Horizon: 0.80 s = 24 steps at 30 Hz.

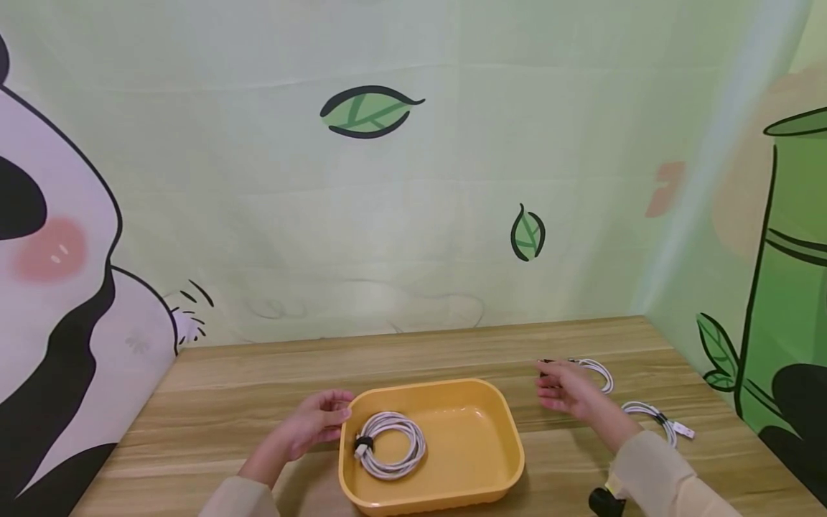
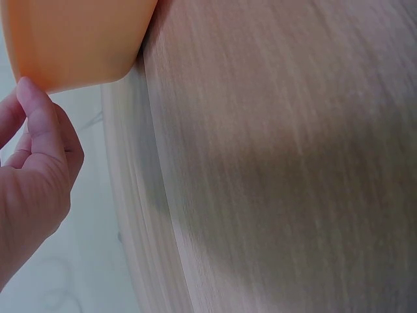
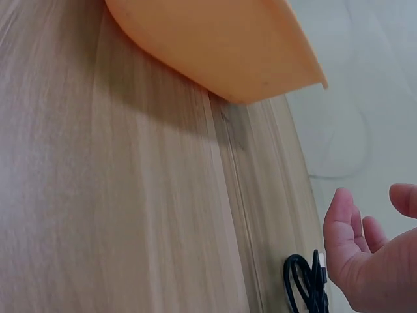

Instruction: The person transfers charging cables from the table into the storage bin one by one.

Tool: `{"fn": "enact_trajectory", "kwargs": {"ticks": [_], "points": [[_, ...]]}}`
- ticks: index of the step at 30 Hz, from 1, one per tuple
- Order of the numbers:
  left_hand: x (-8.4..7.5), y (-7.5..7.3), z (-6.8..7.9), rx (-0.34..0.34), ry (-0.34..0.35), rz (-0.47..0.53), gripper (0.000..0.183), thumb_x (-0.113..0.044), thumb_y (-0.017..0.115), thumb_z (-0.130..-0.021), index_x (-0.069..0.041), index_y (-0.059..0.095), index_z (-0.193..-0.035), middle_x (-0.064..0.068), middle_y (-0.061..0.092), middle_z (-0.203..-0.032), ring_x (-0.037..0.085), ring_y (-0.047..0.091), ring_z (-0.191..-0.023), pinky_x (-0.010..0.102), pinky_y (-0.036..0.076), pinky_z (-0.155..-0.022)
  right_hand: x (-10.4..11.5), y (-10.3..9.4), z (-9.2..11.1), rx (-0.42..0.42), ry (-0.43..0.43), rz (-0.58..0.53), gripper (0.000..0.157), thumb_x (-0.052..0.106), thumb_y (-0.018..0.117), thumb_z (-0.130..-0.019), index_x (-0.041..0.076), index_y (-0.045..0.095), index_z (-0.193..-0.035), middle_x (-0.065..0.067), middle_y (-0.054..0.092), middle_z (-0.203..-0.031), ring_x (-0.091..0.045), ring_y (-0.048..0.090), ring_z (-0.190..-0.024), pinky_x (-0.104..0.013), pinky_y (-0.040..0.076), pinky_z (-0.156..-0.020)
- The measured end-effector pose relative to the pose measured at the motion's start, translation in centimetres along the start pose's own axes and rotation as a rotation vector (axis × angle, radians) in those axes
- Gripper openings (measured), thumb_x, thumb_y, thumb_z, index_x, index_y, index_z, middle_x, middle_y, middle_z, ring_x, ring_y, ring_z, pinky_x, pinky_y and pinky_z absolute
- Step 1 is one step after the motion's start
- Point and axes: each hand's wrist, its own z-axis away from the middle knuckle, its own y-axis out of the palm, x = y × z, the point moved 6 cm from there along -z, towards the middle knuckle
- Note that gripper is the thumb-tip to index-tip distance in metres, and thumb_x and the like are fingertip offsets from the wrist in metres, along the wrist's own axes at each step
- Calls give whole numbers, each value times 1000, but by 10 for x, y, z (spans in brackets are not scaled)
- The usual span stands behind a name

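Observation:
A yellow plastic tray (image 1: 465, 459) stands on the wooden table, with a coiled white cable (image 1: 413, 459) tied by a black strap at its left side. My left hand (image 1: 314, 422) holds the tray's left rim, thumb on the edge and fingers by the outer wall; the left wrist view shows a fingertip against the orange-looking wall (image 2: 78, 39). To the right of the tray, my right hand (image 1: 565, 388) hovers with loosely bent fingers and holds nothing. Near its fingertips lies a bundled black cable (image 3: 306, 280), mostly hidden by the hand in the head view.
A coiled white cable (image 1: 601, 372) lies just behind the right hand. Another white cable (image 1: 662, 418) with a black strap lies farther right. A black-and-yellow object (image 1: 607, 500) shows partly beneath the right sleeve. A printed cloth backdrop (image 1: 413, 215) rises behind the table.

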Motion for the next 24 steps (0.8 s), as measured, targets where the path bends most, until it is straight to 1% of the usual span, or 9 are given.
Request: {"fn": "enact_trajectory", "kwargs": {"ticks": [5, 9, 15, 24], "points": [[0, 0, 0, 1, -1, 1, 43, -10, 53, -87, 8, 37, -122, 3, 48, -93, 8, 51, -75, 21, 47, -66, -2, -8, 0, -25, 6, -13, 21, 22, 53, -87, 6, 41, -96, 2, 56, -68, -9, 57, -60, -25, 52, -62], [1, 0, -1, 0, 3, -2, 42, -10, 53, -87, 8, 37, -122, 2, 49, -92, 8, 51, -74, 21, 47, -66, -3, -13, 0, -40, 3, -27, 21, 20, 52, -87, 4, 42, -99, 2, 56, -67, -9, 57, -59, -25, 52, -61], [0, -1, -1, 2, 7, 0, 42, -10, 53, -87, 8, 37, -121, 2, 48, -92, 8, 51, -75, 21, 47, -67, -2, -20, 2, -69, 9, -31, 14, 17, 49, -88, 7, 42, -94, 3, 56, -65, -8, 57, -57, -24, 52, -59], [0, 0, 0, -5, 4, -3, 41, -9, 53, -87, 8, 38, -121, 3, 49, -93, 9, 51, -75, 22, 47, -66, -3, -30, 5, -114, 17, -23, 18, 18, 52, -87, 10, 37, -92, 1, 54, -67, -9, 55, -56, -23, 51, -57]]}}
